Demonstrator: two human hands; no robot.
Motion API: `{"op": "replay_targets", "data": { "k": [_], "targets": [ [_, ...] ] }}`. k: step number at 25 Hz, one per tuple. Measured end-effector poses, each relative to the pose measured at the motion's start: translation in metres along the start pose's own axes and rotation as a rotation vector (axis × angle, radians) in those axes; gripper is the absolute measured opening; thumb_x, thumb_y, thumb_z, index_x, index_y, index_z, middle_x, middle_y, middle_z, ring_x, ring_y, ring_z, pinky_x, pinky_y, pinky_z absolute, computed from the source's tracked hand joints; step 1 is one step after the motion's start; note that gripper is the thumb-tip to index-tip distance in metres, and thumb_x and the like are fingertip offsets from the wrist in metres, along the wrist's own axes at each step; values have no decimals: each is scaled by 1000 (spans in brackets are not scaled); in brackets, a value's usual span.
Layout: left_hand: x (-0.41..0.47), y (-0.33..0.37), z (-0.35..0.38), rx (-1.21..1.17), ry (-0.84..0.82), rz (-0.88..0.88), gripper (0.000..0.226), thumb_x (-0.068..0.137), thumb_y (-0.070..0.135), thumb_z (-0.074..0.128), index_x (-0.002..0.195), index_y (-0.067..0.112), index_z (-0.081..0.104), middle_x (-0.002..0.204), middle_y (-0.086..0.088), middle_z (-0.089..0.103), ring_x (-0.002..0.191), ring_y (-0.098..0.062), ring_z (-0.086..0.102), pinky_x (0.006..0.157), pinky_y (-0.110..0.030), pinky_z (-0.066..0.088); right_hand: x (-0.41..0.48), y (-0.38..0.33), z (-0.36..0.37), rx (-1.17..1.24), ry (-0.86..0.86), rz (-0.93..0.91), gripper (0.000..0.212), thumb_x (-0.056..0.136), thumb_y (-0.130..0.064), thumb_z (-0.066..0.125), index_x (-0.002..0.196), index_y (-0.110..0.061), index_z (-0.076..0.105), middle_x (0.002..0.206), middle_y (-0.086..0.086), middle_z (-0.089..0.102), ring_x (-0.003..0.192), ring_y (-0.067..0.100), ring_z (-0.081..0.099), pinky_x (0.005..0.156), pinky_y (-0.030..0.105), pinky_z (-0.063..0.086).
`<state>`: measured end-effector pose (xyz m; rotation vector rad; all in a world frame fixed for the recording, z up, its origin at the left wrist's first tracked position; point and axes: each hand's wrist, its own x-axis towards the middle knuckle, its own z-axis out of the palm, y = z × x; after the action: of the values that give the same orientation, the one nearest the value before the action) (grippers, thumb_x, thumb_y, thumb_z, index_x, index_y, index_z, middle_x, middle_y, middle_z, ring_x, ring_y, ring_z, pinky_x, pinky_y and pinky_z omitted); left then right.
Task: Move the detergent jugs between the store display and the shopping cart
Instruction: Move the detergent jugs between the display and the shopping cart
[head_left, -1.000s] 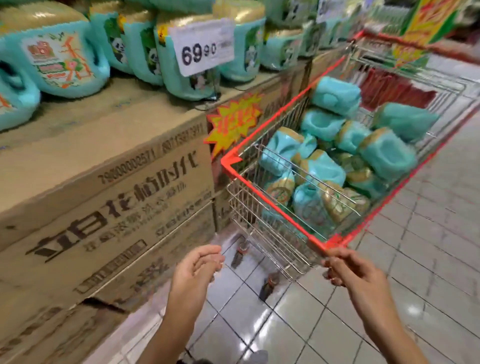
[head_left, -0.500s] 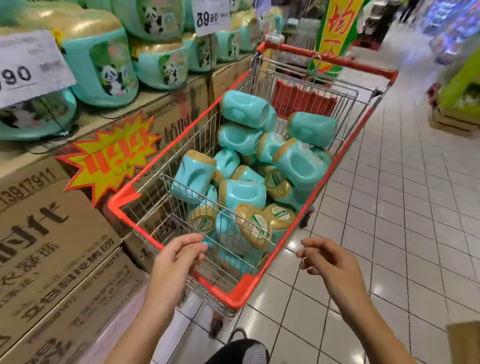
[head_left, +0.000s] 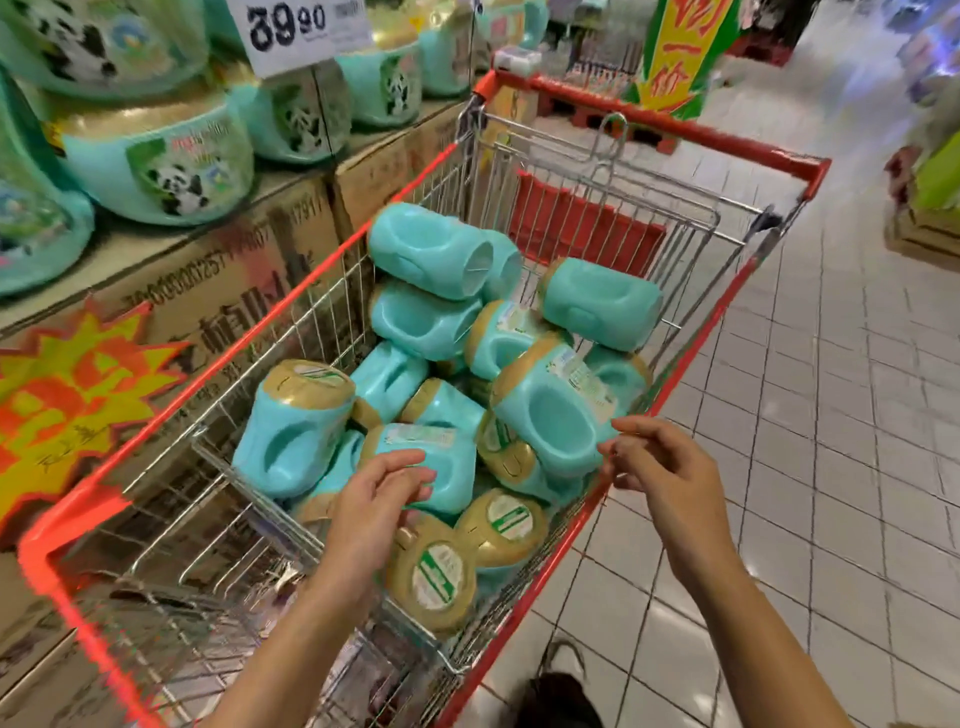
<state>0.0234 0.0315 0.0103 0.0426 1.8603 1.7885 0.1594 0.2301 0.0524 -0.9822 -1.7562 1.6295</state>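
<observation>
A wire shopping cart with a red rim (head_left: 291, 299) stands in front of me, filled with several teal detergent jugs with gold caps lying on their sides. My left hand (head_left: 376, 499) reaches into the cart, fingers relaxed, just over a teal jug (head_left: 441, 452) in the near pile; contact is unclear. My right hand (head_left: 660, 467) hovers at the cart's right rim beside a large jug (head_left: 556, 415), fingers loosely bent, holding nothing. More jugs with panda labels (head_left: 166, 161) stand on the display at the left.
The display is stacked cardboard boxes (head_left: 218, 291) along the left, with a price card (head_left: 296, 31) and a starburst sign (head_left: 67, 395). Tiled floor (head_left: 831, 441) stretches to the right. A yellow-green banner (head_left: 680, 52) and a pallet display (head_left: 924, 208) stand farther off.
I have come closer to the cart. My left hand moved from the near rim into the basket over the jugs, and my right hand rose to the right rim.
</observation>
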Motion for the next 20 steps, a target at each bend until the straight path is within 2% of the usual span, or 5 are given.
{"op": "replay_targets", "data": {
  "k": [5, 8, 13, 15, 20],
  "targets": [
    [52, -24, 77, -27, 138, -91, 16, 91, 15, 63, 102, 25, 69, 89, 6, 68, 82, -7, 62, 67, -23, 46, 119, 3, -2, -26, -140, 33, 18, 90, 1, 58, 88, -14, 68, 85, 5, 67, 66, 6, 63, 67, 24, 55],
    [74, -35, 123, -101, 275, -154, 27, 89, 14, 66, 115, 21, 63, 96, 8, 66, 86, -7, 61, 72, -22, 45, 201, 3, -2, -445, -467, 16, 20, 88, -2, 64, 107, -8, 66, 99, 10, 66, 81, 15, 60, 83, 31, 50],
    [90, -50, 169, -253, 274, -264, 50, 82, 0, 71, 128, 10, 52, 116, -6, 68, 101, -20, 66, 79, -28, 54, 277, 21, 5, -1088, -1064, 27, 51, 80, -13, 77, 125, -7, 53, 111, 8, 60, 102, 22, 57, 79, 20, 44],
    [91, -56, 177, -229, 286, -278, 51, 82, 2, 72, 130, 9, 55, 121, -10, 67, 111, -26, 64, 91, -40, 54, 288, 34, 8, -1028, -1112, 204, 56, 80, -13, 77, 127, -13, 47, 114, 3, 56, 111, 25, 56, 92, 34, 47],
    [98, -60, 186, -322, 162, -286, 50, 83, 8, 72, 128, 21, 56, 120, 0, 69, 109, -18, 65, 78, -29, 57, 294, 44, 13, -971, -1216, 310, 72, 82, -9, 72, 140, -14, 30, 116, 1, 56, 107, 24, 55, 82, 39, 49]
  ]
}}
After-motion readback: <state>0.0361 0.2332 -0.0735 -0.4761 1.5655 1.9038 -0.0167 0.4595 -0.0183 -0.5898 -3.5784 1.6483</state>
